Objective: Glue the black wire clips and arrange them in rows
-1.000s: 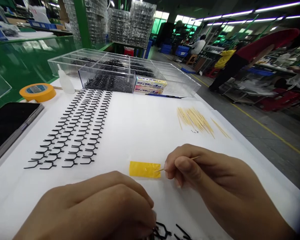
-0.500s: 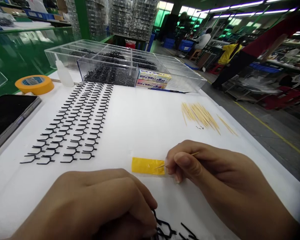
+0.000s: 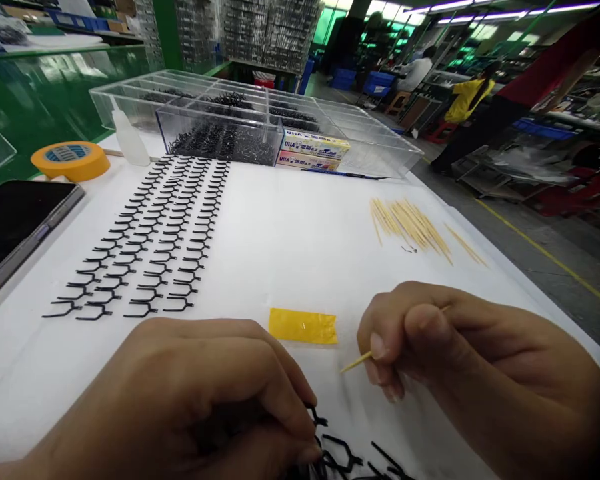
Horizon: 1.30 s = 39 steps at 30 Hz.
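My right hand point(image 3: 430, 347) pinches a thin wooden toothpick point(image 3: 356, 363), its tip just off the lower right of a yellow tape strip point(image 3: 303, 326) stuck flat on the white table. At the near edge, my left hand point(image 3: 205, 393) has its fingers curled down onto small black forked plastic parts point(image 3: 340, 457); how many it holds is hidden.
Rows of black forked parts point(image 3: 145, 247) lie on the white table point(image 3: 290, 247). Behind are clear compartment trays point(image 3: 220, 123), small boxes point(image 3: 313, 150), a white bottle point(image 3: 127, 137), a yellow tape roll point(image 3: 70, 160), a dark tablet point(image 3: 15, 227). Loose toothpicks point(image 3: 410, 223) lie at right. People work in the background.
My right hand has drawn the toothpick off the yellow strip, back toward me and to the right. My left hand stays over the black parts. The view has tilted slightly.
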Each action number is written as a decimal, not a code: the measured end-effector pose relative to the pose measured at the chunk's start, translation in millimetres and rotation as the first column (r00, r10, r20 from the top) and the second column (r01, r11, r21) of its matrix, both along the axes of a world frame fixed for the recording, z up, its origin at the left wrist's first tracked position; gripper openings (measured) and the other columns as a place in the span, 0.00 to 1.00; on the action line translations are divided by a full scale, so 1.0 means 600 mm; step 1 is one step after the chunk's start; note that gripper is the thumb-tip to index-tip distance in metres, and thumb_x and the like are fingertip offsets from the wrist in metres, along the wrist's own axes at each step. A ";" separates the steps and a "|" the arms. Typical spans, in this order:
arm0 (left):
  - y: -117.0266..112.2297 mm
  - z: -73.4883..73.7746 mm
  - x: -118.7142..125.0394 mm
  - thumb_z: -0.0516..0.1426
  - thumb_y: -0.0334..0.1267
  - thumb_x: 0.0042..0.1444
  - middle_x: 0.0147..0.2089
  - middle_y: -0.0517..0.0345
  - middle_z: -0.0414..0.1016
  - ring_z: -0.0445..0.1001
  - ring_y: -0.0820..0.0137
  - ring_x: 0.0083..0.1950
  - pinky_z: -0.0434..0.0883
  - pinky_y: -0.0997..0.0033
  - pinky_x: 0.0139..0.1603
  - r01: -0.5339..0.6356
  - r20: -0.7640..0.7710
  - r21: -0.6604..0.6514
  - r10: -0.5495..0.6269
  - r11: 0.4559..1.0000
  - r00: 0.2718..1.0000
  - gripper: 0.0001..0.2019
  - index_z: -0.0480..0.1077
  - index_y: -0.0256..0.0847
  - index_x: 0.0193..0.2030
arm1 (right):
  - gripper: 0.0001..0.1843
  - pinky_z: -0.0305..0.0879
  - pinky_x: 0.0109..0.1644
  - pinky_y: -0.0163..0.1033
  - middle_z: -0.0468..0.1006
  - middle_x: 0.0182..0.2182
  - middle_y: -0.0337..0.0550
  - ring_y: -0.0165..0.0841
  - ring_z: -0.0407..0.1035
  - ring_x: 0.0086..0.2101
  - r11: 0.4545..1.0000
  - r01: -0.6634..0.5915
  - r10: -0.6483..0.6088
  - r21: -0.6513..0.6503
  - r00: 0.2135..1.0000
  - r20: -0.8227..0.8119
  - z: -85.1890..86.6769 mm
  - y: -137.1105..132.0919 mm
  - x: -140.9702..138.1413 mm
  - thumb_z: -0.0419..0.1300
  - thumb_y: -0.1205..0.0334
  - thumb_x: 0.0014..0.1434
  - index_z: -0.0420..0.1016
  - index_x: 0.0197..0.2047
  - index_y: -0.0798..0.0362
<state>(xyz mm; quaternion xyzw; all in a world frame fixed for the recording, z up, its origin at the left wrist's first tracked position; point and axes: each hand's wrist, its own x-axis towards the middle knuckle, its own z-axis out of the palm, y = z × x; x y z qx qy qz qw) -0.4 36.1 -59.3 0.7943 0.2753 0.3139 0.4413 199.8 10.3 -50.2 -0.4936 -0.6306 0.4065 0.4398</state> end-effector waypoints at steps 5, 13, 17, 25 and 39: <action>-0.001 0.004 -0.001 0.61 0.19 0.42 0.30 0.72 0.75 0.72 0.86 0.27 0.65 0.93 0.28 -0.019 -0.038 0.003 0.019 1.000 0.999 0.12 0.66 0.39 0.26 | 0.16 0.64 0.20 0.25 0.70 0.17 0.34 0.26 0.67 0.18 0.992 -0.097 0.102 0.084 0.993 -0.060 -0.019 -0.007 0.004 0.52 0.53 0.64 0.73 0.29 0.50; -0.002 0.008 0.001 0.61 0.20 0.43 0.29 0.72 0.75 0.72 0.85 0.27 0.67 0.93 0.29 -0.035 -0.084 0.048 0.039 0.998 0.996 0.11 0.67 0.38 0.26 | 0.17 0.65 0.20 0.26 0.70 0.17 0.33 0.26 0.67 0.18 0.990 -0.119 0.120 0.074 0.993 -0.011 -0.022 -0.009 0.004 0.51 0.53 0.65 0.73 0.29 0.50; -0.002 0.008 0.000 0.61 0.20 0.44 0.28 0.72 0.74 0.72 0.85 0.27 0.67 0.93 0.30 -0.023 -0.090 0.065 0.029 0.998 0.996 0.10 0.68 0.38 0.26 | 0.17 0.65 0.20 0.26 0.70 0.17 0.33 0.26 0.67 0.18 0.990 -0.119 0.119 0.080 0.993 0.006 -0.026 -0.010 0.002 0.51 0.53 0.65 0.73 0.28 0.50; 0.014 -0.014 -0.004 0.63 0.27 0.45 0.30 0.73 0.76 0.73 0.84 0.25 0.68 0.97 0.26 0.060 0.059 0.074 -0.064 0.995 0.996 0.08 0.68 0.42 0.28 | 0.16 0.63 0.25 0.24 0.71 0.19 0.31 0.25 0.64 0.21 0.985 0.153 -0.167 0.075 0.956 0.241 0.004 0.002 0.002 0.54 0.60 0.64 0.72 0.25 0.47; 0.015 -0.013 -0.003 0.62 0.24 0.44 0.29 0.72 0.76 0.73 0.84 0.24 0.67 0.95 0.24 0.059 0.046 0.101 -0.063 0.993 0.997 0.09 0.67 0.41 0.27 | 0.16 0.64 0.22 0.24 0.72 0.17 0.33 0.25 0.65 0.18 0.991 0.135 -0.134 0.003 0.974 0.182 0.008 0.011 -0.006 0.55 0.59 0.62 0.73 0.23 0.49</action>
